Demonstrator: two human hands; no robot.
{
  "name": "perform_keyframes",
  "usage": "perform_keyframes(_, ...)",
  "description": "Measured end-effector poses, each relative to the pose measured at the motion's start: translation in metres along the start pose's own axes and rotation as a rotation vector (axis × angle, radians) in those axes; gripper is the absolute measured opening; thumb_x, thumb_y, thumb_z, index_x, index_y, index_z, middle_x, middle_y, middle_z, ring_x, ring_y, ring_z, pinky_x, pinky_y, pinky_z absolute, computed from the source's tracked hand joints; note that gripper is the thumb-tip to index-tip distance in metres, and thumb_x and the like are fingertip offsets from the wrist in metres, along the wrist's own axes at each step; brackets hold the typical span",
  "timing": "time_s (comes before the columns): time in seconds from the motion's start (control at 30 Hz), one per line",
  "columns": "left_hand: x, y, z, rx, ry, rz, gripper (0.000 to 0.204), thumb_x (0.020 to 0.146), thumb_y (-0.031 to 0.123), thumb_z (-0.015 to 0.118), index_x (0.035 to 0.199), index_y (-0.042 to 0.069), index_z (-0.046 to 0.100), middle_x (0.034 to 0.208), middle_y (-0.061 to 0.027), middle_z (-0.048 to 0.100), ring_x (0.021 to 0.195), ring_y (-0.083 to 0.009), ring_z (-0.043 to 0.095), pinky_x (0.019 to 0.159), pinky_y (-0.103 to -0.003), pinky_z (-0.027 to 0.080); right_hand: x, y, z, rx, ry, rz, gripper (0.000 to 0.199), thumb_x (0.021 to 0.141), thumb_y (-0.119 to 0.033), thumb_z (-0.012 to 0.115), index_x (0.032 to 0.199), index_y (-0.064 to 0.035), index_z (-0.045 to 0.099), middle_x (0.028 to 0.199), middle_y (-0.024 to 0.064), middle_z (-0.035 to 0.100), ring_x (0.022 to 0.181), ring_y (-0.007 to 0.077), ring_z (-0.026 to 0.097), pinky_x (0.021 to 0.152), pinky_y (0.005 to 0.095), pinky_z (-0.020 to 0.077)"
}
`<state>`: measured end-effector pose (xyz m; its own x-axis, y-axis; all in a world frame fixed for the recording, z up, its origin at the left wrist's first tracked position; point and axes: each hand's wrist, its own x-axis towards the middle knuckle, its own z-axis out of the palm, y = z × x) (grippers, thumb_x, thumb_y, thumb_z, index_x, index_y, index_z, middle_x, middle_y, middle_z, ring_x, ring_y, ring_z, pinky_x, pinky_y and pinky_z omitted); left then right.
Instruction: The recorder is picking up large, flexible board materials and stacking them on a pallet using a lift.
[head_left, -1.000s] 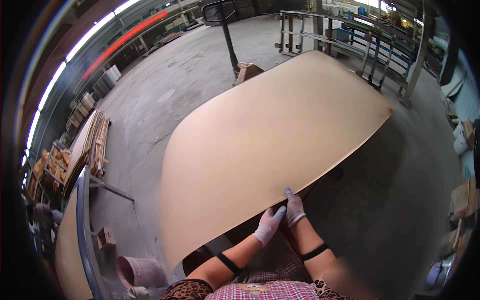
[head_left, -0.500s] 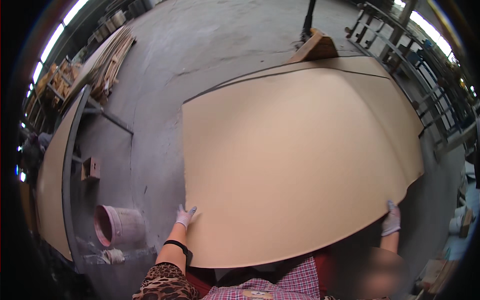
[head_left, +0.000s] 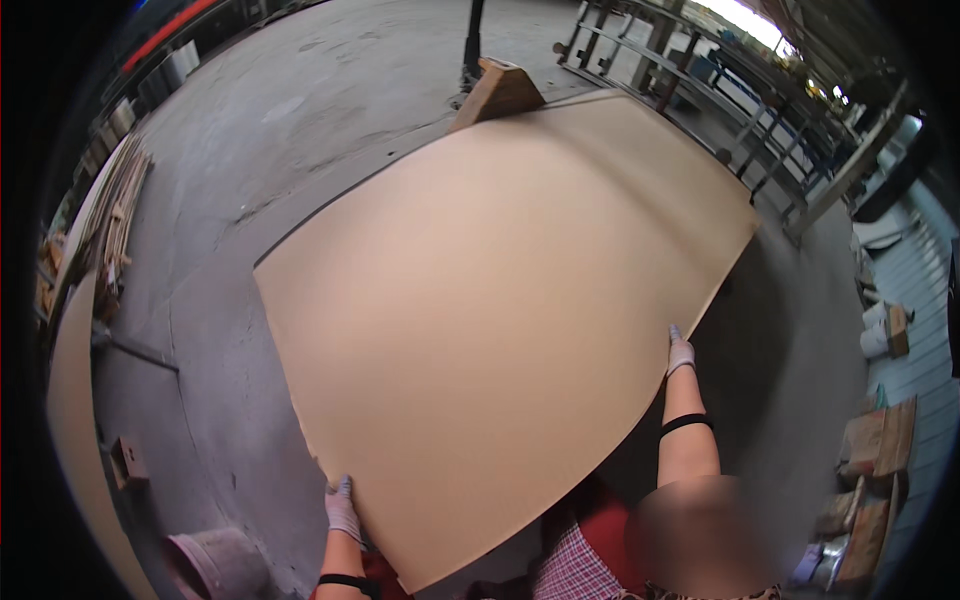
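Observation:
A large tan board sheet (head_left: 480,300) spreads out in front of me, bowed slightly, one corner close to my body. My left hand (head_left: 342,508), in a pale glove, is closed on its left edge near that corner, thumb on top. Further along the near right edge, my gloved right hand (head_left: 680,352) grips the sheet the same way, its fingers hidden underneath. A dark edge shows beneath the far left side of the sheet; what it belongs to is mostly covered.
A wooden block (head_left: 500,92) stands beyond the sheet's far edge, beside a dark post. Metal racks (head_left: 690,75) run along the far right. Lower left are a pinkish bucket (head_left: 215,562) and a small box (head_left: 128,463). Wooden pieces (head_left: 875,440) lie at the right.
The view has turned to the right. The sheet now lies slanted before me, and the dark-edged gap at its far side has narrowed. Both hands keep hold of its edges.

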<state>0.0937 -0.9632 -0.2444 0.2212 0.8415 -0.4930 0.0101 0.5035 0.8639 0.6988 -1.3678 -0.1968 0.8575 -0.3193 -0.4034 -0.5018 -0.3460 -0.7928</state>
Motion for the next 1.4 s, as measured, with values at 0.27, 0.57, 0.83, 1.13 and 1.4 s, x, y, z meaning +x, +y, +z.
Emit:
perform_keyframes(0.27, -0.003, -0.081, 0.026, 0.108, 0.118, -0.044, 0.039, 0.08, 0.006, 0.06, 0.116, 0.004, 0.047, 0.105, -0.0086, 0.057, 0.087, -0.0217, 0.057, 0.076, -0.031, 0.048, -0.033, 0.092, 0.037, 0.35, -0.064, 0.024, 0.047, 0.073, -0.011, 0.068, 0.112, 0.0001, 0.045, 0.107, 0.0128, 0.056, 0.089, 0.0251, 0.055, 0.079, 0.0377, 0.0447)
perform_keyframes(0.57, 0.017, -0.11, 0.053, 0.344, -0.029, -0.064, 0.047, 0.078, 0.005, 0.062, 0.12, 0.003, 0.041, 0.111, -0.0091, 0.054, 0.097, -0.0225, 0.053, 0.084, -0.032, 0.043, -0.022, 0.147, 0.042, 0.031, 0.014, 0.04, 0.04, 0.074, -0.01, 0.066, 0.106, 0.0029, 0.047, 0.101, 0.014, 0.057, 0.088, 0.0247, 0.055, 0.08, 0.0363, 0.0433)
perform_keyframes(0.83, -0.027, -0.006, -0.028, 0.548, 0.045, -0.163, 0.069, 0.08, 0.03, 0.062, 0.13, 0.002, 0.025, 0.128, -0.0195, 0.04, 0.113, -0.0286, 0.043, 0.095, -0.034, 0.035, -0.092, 0.17, 0.029, 0.093, -0.305, -0.075, 0.056, 0.068, 0.006, 0.063, 0.118, 0.0028, 0.04, 0.11, 0.0149, 0.054, 0.096, 0.0257, 0.053, 0.084, 0.0412, 0.044)
perform_keyframes(1.13, -0.288, 0.078, -0.311, 0.056, 1.201, 0.572, 0.079, 0.072, 0.022, 0.071, 0.133, 0.008, 0.023, 0.131, -0.0142, 0.034, 0.121, -0.0267, 0.032, 0.101, -0.034, 0.028, -0.205, 0.187, -0.026, -0.092, -0.503, -0.001, 0.045, 0.085, -0.033, 0.052, 0.123, -0.0137, 0.038, 0.115, 0.0201, 0.047, 0.091, 0.0361, 0.053, 0.068, 0.0438, 0.0481)
perform_keyframes(1.4, -0.174, 0.056, -0.428, -0.222, 0.561, 0.061, 0.054, 0.072, 0.036, 0.07, 0.113, 0.004, 0.053, 0.107, -0.0077, 0.059, 0.096, -0.022, 0.055, 0.085, -0.033, 0.042, -0.275, 0.105, -0.07, 0.101, -0.644, -0.096, 0.043, 0.078, -0.012, 0.061, 0.118, -0.0119, 0.045, 0.101, 0.0109, 0.056, 0.086, 0.0278, 0.055, 0.068, 0.0374, 0.0485)
